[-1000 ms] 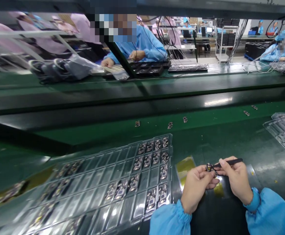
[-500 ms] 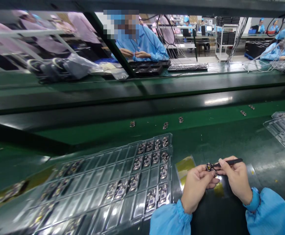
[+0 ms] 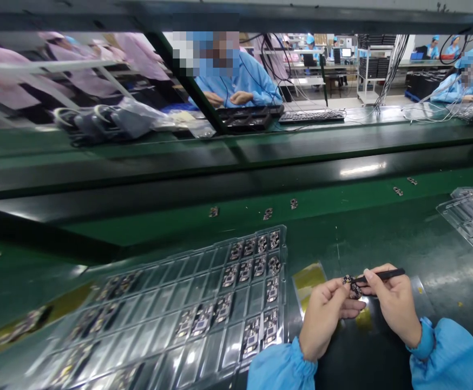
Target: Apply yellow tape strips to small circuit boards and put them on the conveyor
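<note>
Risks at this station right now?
1. The small board is pinched only at the left hand fingertips over the bench; a tweezers push from the right hand might flick it loose.
2. The sleeve sits close to the clear tray edge and may nudge it.

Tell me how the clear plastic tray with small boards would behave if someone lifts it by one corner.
The clear tray looks thin and glossy, so it would probably flex and sag. Many pockets are empty, so it seems light. The small boards lie loose in open pockets, so tilting may spill them.
</note>
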Tool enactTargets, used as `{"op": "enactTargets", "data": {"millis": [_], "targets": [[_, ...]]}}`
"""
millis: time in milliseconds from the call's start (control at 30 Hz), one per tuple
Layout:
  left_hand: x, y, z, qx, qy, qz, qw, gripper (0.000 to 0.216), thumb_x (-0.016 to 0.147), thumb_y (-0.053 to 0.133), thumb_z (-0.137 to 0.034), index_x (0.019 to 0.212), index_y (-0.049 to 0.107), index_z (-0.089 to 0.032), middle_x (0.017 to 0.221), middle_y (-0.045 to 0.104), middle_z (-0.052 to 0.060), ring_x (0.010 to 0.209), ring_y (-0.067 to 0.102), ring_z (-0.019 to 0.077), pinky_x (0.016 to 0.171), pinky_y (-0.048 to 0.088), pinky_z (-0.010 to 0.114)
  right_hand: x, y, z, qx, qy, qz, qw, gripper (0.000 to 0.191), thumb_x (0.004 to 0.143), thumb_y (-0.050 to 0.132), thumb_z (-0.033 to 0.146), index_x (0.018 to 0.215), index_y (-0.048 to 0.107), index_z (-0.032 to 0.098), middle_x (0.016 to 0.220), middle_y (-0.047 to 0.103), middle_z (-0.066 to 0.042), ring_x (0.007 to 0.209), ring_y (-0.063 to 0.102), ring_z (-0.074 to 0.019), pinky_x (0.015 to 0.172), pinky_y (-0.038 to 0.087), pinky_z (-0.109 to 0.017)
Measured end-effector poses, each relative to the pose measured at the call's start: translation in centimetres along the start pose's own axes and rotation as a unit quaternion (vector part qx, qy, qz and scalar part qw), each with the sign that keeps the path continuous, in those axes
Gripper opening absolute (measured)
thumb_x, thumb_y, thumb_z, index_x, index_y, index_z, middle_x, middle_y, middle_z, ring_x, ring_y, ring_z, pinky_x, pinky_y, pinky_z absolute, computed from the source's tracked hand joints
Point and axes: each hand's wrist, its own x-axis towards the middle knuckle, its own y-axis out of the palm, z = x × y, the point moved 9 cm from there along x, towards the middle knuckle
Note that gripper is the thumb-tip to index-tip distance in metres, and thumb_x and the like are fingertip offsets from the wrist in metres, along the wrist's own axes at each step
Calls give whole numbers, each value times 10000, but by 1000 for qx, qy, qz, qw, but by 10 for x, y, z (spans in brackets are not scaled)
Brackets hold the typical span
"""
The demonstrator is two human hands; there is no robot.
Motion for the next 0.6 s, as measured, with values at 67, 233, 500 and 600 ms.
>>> {"op": "enactTargets", "data": {"millis": [67,233,500,600], "targets": [[1,1,0,4,5,2,1000,324,697,624,-412,796,625,-103,726,675,92,633,656,172,541,488,218,-2,0,4,-16,-17,1,1000,232,755,639,373,728,608,144,664,656,-52,632,653,-202,587,569,-303],[2,-4,3,-6,9,-20,1000,342,654,655,-435,760,613,-112,694,674,81,632,661,184,529,486,217,-14,-1,37,-162,-197,-6,967,67,762,620,226,774,672,186,748,690,-65,709,654,-220,667,543,-326],[11,-11,-44,40,51,-39,997,296,694,615,-416,715,563,-125,625,637,55,587,659,192,491,481,228,-3,-24,50,-238,-255,-64,935,113,776,599,228,855,674,199,805,691,-58,735,651,-227,672,527,-320],[52,-11,-82,106,76,-57,990,268,738,572,-387,738,569,-120,731,652,84,608,661,187,499,487,237,-2,-19,50,-244,-281,-44,927,116,769,604,230,860,671,204,799,691,-54,721,656,-224,656,535,-304]]}}
